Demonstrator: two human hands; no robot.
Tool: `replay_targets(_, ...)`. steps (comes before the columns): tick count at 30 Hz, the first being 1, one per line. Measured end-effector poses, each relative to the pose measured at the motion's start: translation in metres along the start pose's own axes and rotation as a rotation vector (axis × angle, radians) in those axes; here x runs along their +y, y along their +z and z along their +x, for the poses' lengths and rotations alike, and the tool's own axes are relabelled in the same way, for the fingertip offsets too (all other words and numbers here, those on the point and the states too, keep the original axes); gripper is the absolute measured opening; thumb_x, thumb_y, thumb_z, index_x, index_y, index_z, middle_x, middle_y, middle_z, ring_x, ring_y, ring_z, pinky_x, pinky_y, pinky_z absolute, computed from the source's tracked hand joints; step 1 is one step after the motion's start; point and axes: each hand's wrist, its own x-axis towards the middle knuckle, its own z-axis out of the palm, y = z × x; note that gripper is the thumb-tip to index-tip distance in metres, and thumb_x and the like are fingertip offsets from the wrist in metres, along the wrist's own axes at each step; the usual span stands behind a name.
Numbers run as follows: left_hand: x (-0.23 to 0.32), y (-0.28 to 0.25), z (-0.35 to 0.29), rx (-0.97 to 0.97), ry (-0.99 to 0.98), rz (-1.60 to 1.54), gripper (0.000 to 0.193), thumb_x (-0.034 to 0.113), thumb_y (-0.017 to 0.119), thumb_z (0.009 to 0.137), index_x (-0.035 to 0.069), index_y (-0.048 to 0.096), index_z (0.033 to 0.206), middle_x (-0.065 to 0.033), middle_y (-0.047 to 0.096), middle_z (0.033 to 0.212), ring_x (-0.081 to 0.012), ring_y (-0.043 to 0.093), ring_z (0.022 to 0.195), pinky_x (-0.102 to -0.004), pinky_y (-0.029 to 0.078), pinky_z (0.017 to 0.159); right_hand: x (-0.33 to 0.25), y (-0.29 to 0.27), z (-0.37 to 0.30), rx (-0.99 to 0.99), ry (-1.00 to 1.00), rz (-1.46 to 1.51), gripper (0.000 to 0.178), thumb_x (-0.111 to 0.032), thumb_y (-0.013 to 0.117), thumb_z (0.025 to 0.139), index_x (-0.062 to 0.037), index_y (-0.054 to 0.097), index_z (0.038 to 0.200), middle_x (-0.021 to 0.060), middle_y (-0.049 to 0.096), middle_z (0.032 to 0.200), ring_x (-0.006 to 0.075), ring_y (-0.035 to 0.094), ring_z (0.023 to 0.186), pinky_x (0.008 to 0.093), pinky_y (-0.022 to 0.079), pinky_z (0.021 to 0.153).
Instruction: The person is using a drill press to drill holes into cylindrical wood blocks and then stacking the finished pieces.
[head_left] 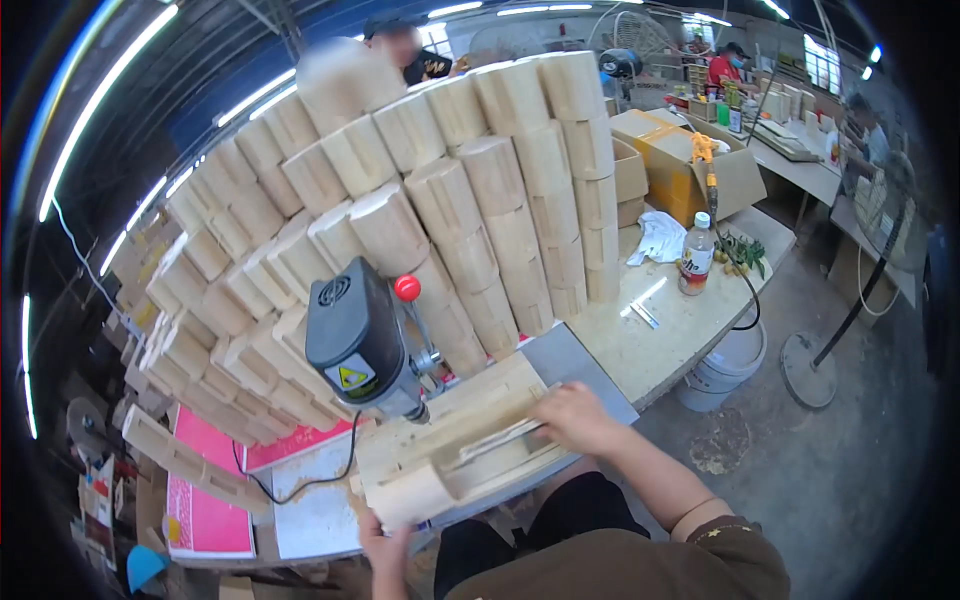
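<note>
A pale, rounded wooden block (412,496) with a long recess lies lengthwise before me on the wooden base of a bench drill press (355,335). My left hand (384,545) grips the block's near left end, its fingers partly hidden by the wood. At the far right end, my right hand (578,418) is closed on the block by its recess; its fingertips are partly hidden. The drill's chuck (418,412) hangs just beyond the block, apart from it. A red-knobbed lever (407,288) sticks up from the drill's side.
Tall stacks of similar wooden blocks (440,200) rise behind the drill. To the right are a bottle (696,255), a white cloth (657,238) and a cardboard box (690,165). A black cord (310,490) curls at left. A bucket (725,365) and fan stand (808,370) are on the floor.
</note>
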Motion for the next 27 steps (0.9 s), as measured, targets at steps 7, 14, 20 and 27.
replay_targets(7, 0.069, -0.019, 0.038, 0.119, -0.351, -0.433, 0.036, 0.011, 0.064, 0.077, -0.010, 0.058, 0.105, -0.0142, 0.063, 0.101, -0.0204, 0.061, 0.091, -0.0310, 0.048, 0.081, -0.022, -0.058, 0.000, -0.112, -0.005, -0.017, 0.025, -0.016, 0.071, 0.069, -0.0126, 0.063, 0.093, 0.0014, 0.061, 0.089, 0.0219, 0.056, 0.091, 0.0461, 0.035, 0.095)
replay_targets(14, 0.096, 0.001, 0.038, 0.069, -0.437, -0.429, 0.030, 0.017, 0.069, 0.080, -0.009, 0.062, 0.095, -0.0127, 0.066, 0.087, -0.0153, 0.063, 0.076, -0.0279, 0.049, 0.071, -0.047, -0.046, 0.018, -0.008, -0.038, -0.046, 0.028, -0.012, 0.072, 0.066, -0.0120, 0.064, 0.093, 0.0008, 0.060, 0.089, 0.0225, 0.054, 0.089, 0.0500, 0.034, 0.096)
replay_targets(20, 0.108, 0.003, 0.026, -0.015, -0.450, -0.413, 0.029, 0.019, 0.070, 0.079, -0.008, 0.064, 0.087, -0.0106, 0.066, 0.075, -0.0129, 0.061, 0.064, -0.0247, 0.048, 0.061, -0.051, -0.029, 0.016, 0.089, -0.023, 0.091, 0.029, -0.011, 0.072, 0.065, -0.0098, 0.064, 0.093, 0.0032, 0.060, 0.090, 0.0238, 0.054, 0.086, 0.0376, 0.041, 0.077)
replay_targets(27, 0.080, 0.013, 0.016, -0.009, -0.528, -0.332, 0.028, 0.023, 0.072, 0.078, -0.004, 0.064, 0.078, -0.0063, 0.063, 0.068, -0.0079, 0.053, 0.053, -0.0203, 0.039, 0.048, -0.046, -0.003, 0.013, 0.106, -0.078, 0.181, 0.030, -0.010, 0.073, 0.064, -0.0092, 0.065, 0.094, 0.0045, 0.061, 0.091, 0.0255, 0.053, 0.084, 0.0364, 0.041, 0.073)
